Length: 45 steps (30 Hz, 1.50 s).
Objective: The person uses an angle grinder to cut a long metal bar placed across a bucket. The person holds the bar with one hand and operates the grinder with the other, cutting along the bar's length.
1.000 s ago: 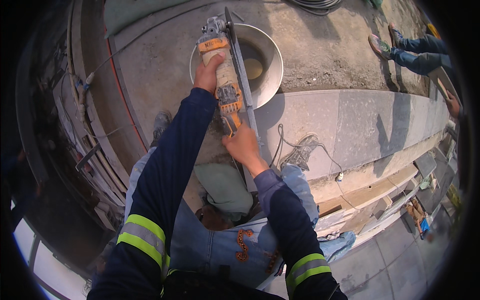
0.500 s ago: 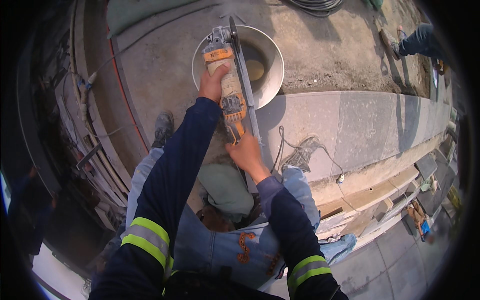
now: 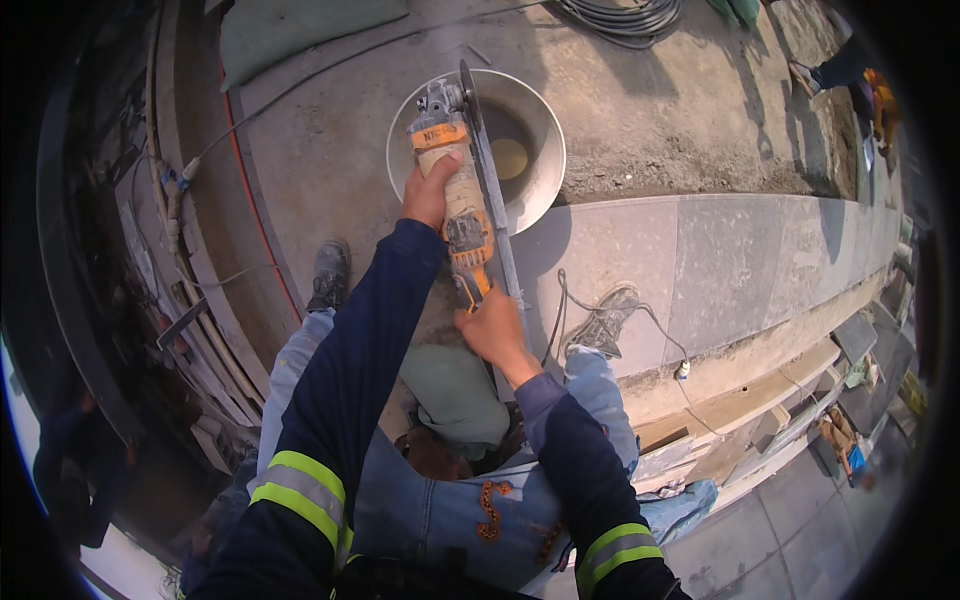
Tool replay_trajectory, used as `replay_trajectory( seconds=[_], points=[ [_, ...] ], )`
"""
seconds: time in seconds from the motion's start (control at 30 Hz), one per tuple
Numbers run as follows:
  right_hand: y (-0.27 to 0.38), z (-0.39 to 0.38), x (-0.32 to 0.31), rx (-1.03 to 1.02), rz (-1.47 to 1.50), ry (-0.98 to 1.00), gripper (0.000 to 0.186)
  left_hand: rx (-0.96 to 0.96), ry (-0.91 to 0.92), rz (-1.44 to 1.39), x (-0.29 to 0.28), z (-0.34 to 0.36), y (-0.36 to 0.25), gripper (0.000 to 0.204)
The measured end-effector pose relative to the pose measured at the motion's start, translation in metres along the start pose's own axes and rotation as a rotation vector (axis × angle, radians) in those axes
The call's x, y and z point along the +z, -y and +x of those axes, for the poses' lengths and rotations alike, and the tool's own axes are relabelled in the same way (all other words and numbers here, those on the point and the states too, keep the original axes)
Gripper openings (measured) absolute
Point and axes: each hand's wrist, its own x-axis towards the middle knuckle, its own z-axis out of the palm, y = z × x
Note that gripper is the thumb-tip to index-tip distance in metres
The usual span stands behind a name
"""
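Observation:
An orange and grey angle grinder [image 3: 465, 205], its body wrapped in pale tape, is held in both my hands. My left hand [image 3: 430, 192] is closed round the taped body. Behind it, my right hand [image 3: 497, 330] grips the rear handle. The dark cutting disc [image 3: 469, 92] stands on edge at the far end of a narrow grey strip [image 3: 503, 235], which runs along the grinder's right side; a little dust hangs there. Beneath the grinder head is a round pale bucket [image 3: 548, 165] with murky liquid inside. The contact between disc and strip is hard to make out.
Grey stone slabs [image 3: 725, 270] lie at right, with wooden boards [image 3: 740, 400] below them. A power cable [image 3: 640, 308] loops by my right boot [image 3: 606, 322]. Coiled hose [image 3: 630, 25] lies at the back. Another person's leg [image 3: 830, 70] shows far right. A green sack [image 3: 458, 395] lies between my legs.
The ground scene has shifted slightly downward in view, while both hands keep their hold on the grinder. The person at far right has moved toward the upper right edge.

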Motion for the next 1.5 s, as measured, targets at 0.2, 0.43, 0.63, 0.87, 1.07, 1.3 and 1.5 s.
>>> replay_trajectory(
  seconds=[0.2, 0.43, 0.63, 0.87, 1.07, 1.3, 1.5],
  points=[
    [0.005, 0.004, -0.001, 0.008, 0.014, 0.001, 0.053, 0.007, 0.012, -0.012, -0.002, 0.008, -0.003, 0.043],
    [0.013, 0.008, -0.002, -0.034, 0.010, -0.008, 0.050, -0.022, 0.029, -0.018, -0.005, 0.016, -0.009, 0.042],
    [0.010, 0.013, 0.003, -0.085, 0.025, -0.046, 0.047, 0.002, 0.025, 0.002, -0.003, 0.020, -0.013, 0.044],
    [0.015, 0.017, 0.002, -0.075, 0.019, -0.038, 0.046, -0.010, 0.036, 0.025, -0.002, 0.023, -0.018, 0.045],
    [0.021, 0.020, -0.001, -0.089, -0.006, -0.043, 0.046, -0.019, 0.023, 0.011, -0.001, 0.027, -0.021, 0.046],
    [0.024, 0.026, -0.003, -0.091, -0.032, -0.037, 0.047, -0.016, 0.039, -0.006, 0.000, 0.034, -0.025, 0.045],
    [0.020, 0.022, -0.003, -0.079, -0.011, -0.028, 0.051, 0.001, 0.019, -0.007, -0.001, 0.030, -0.018, 0.045]
  ],
)
